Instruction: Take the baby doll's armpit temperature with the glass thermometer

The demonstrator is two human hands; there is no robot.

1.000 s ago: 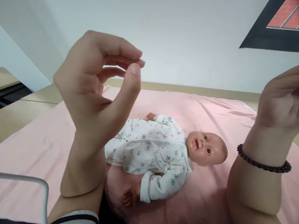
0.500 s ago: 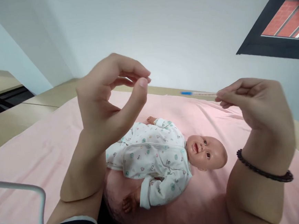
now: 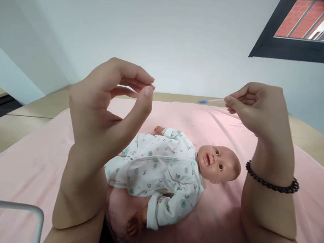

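My right hand point(image 3: 257, 104) pinches one end of a thin, pale thermometer point(image 3: 215, 101) between thumb and fingertips. Its blue end points left, toward my other hand, and looks slightly blurred. My left hand point(image 3: 107, 107) is raised with fingers and thumb curved into a loose C, and nothing shows inside it. Below and between both hands a baby doll point(image 3: 166, 173) lies face up, its head to the right. It wears a white printed outfit; my left forearm covers its lower legs. Neither hand touches the doll.
A pink cloth point(image 3: 40, 146) covers most of the wooden table point(image 3: 314, 135). Behind it rises a white wall point(image 3: 172, 34), with a dark-framed window point(image 3: 293, 47) at upper right. A white bent bar point(image 3: 39, 217) stands at lower left.
The view has shifted a little, so most things sit farther left. My right hand has turned slightly and moved left with the thermometer. The left hand keeps its curved shape.
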